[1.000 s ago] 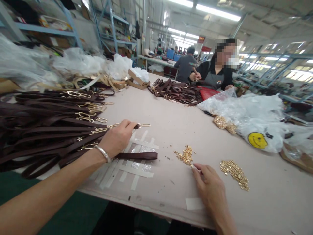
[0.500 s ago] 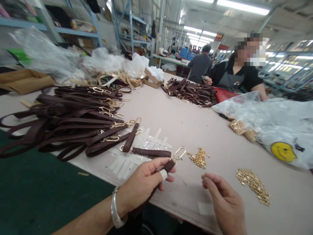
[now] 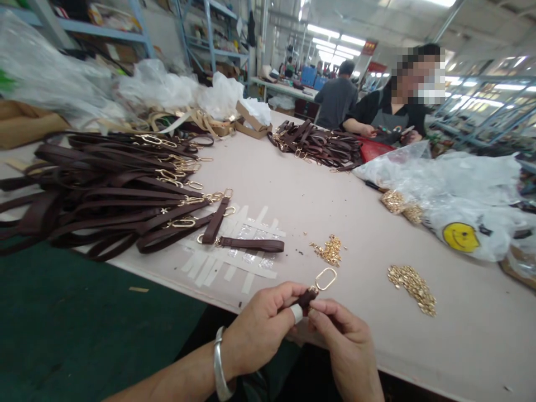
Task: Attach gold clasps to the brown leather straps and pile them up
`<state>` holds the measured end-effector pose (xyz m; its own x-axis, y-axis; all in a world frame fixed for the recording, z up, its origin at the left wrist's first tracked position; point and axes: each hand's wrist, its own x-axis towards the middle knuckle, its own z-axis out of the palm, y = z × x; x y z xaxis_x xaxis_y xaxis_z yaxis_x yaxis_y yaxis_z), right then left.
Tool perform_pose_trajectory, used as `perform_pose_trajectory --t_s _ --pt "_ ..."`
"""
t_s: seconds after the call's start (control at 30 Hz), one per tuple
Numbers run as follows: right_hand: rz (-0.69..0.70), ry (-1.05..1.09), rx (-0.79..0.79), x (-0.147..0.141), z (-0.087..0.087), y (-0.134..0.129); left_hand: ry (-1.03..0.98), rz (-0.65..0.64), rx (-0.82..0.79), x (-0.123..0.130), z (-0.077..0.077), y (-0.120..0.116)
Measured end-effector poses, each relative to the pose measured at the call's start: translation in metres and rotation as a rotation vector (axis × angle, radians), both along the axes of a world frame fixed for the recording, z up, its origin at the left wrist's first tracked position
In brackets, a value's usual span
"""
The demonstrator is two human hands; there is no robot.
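My left hand [image 3: 266, 324], with a white wrap on one finger, is closed around the end of a dark brown strap [image 3: 307, 297]. A gold oval ring [image 3: 326, 279] sticks out from that end, over the table. My right hand [image 3: 345, 338] meets it from the right, thumb and forefinger pinched against the strap end; whatever is between those fingertips is hidden. Just beyond the hands lies a small heap of gold hardware pieces [image 3: 330, 250]. Flat gold pieces [image 3: 414, 289] form another heap to the right. A short brown strap loop [image 3: 251, 244] rests on taped clear plastic.
A big pile of brown straps with gold rings [image 3: 113, 195] covers the table's left side. Another strap pile [image 3: 318, 145] lies at the far side, near a co-worker [image 3: 389, 111] with hands raised. Plastic bags [image 3: 460, 184] stand at the right; the table's front edge is close.
My right hand has moved left to the strap end, from apart to touching it. My left hand and the strap have shifted slightly right and down in view. The co-worker's hands have come together.
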<state>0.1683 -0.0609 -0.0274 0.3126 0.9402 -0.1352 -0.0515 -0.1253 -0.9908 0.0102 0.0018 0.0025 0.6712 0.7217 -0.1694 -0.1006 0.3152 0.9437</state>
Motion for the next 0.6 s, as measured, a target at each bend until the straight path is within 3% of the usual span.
perform_pose_trajectory --t_s 0.27,0.5,0.6 --pt "0.024 -0.047 -0.001 0.002 -0.008 -0.006 0.054 0.008 -0.078 0.005 -0.006 -0.004" --pt "-0.104 -0.243 0.107 -0.001 -0.016 -0.007 -0.001 0.039 -0.119 0.011 -0.014 -0.005" --pt "-0.088 -0.269 0.167 0.0 -0.018 -0.007 -0.033 0.03 -0.168 0.013 -0.016 -0.006"
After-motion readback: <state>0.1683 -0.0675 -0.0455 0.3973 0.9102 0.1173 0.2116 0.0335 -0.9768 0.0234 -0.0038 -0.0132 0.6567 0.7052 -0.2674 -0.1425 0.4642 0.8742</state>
